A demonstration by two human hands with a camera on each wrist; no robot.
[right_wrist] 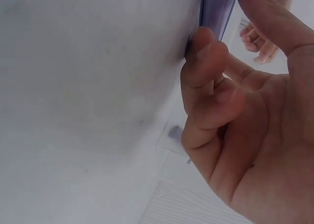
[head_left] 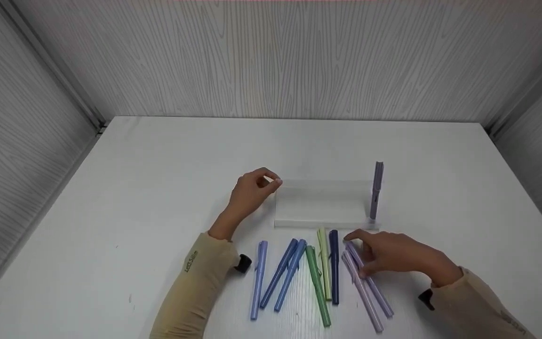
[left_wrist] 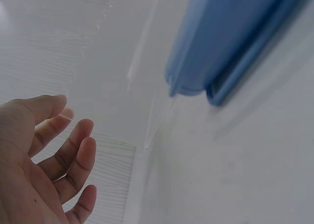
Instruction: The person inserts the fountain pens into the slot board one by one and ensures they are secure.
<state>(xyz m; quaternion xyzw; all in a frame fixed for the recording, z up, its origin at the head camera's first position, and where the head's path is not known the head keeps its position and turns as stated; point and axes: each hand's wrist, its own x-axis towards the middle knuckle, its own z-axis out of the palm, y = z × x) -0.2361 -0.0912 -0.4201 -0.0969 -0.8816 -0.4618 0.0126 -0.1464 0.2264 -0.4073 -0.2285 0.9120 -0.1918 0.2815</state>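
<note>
A clear rack (head_left: 326, 223) stands on the table, with a dark purple pen (head_left: 377, 190) upright at its right end. My left hand (head_left: 250, 192) pinches the rack's upper left corner; in the left wrist view the thumb and index finger of that hand (left_wrist: 54, 155) meet at the clear edge. Below the rack, my right hand (head_left: 400, 253) holds a purple pen (head_left: 380, 296) between thumb and fingers, beside a lilac pen (head_left: 364, 297). The right wrist view shows the hand (right_wrist: 250, 121) with a purple barrel (right_wrist: 217, 13) between thumb and fingertips.
Left of the right hand lie a navy pen (head_left: 334, 268), a yellow-green pen (head_left: 325, 268), a green pen (head_left: 318, 292), two blue pens (head_left: 279, 273) and a periwinkle pen (head_left: 259, 282). Panels (head_left: 271, 61) rise behind and beside the white table (head_left: 181, 155).
</note>
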